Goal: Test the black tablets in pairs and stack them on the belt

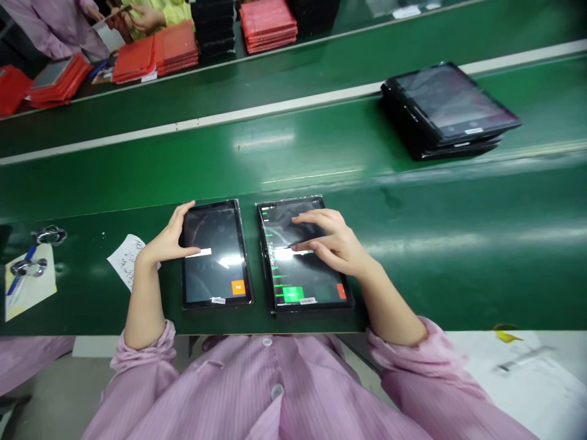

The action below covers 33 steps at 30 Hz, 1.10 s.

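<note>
Left hand [167, 239]: spread wide, my fingertips at the upper left edge of the left tablet [217, 269], my thumb over its screen by a white strip; it grips nothing.
Left tablet: flat on the bench [422, 263] in front of me, an orange button [238, 287] lit at its lower right corner.
Right hand [342, 244]: fingers loosely apart over the right tablet [293, 269], empty; I cannot tell which fingertips touch the glass.
Right tablet: just beside the other, showing green text, a green block [293, 294] and a red one.
Tablet stack [452, 104]: well apart, beyond my right hand.
Handwritten paper [125, 260]: near my left wrist, partly behind it.
Far side: red packs [268, 24] in piles, and a co-worker's yellow sleeve [178, 12].
</note>
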Available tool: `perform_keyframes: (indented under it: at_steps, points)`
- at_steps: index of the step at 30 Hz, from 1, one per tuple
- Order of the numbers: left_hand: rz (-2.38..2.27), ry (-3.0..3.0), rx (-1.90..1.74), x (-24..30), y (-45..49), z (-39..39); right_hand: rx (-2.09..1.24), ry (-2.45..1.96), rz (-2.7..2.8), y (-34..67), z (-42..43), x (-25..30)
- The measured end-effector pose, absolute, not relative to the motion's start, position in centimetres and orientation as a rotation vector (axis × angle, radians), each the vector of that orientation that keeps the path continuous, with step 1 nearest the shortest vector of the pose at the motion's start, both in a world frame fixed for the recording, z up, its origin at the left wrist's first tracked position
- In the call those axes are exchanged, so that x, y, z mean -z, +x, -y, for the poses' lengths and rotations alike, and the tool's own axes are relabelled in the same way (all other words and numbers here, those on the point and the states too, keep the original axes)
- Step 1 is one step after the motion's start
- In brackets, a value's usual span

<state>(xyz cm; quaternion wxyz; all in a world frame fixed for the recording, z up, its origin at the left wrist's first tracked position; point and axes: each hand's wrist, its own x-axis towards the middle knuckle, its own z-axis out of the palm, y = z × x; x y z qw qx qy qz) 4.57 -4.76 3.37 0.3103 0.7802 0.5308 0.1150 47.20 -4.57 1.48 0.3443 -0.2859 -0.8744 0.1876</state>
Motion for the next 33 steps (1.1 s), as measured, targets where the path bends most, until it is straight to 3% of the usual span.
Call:
perform_keyframes:
  at_steps: [11, 20, 27, 33]
  points:
    - [-1.378, 2.058, -0.231, -3.6, 4.7, 4.8, -0.510, -0.744, 2.438, 46.9, 4.2, -1.0]
    - [-1.588, 2.012, 0.146, -5.2, 8.7, -0.2, -0.545, -1.120, 1.849, 49.1, 0.7, 3.0]
    - [-1.543, 2.102, -0.132, -4.7, 13.0, -3.1, -0.692, -1.156, 1.835, 48.9, 0.4, 4.1]
    - [-1.522, 2.101, -0.101, -4.5, 12.4, -3.2, -0.746, -1.198, 1.847, 49.2, 0.3, 4.2]
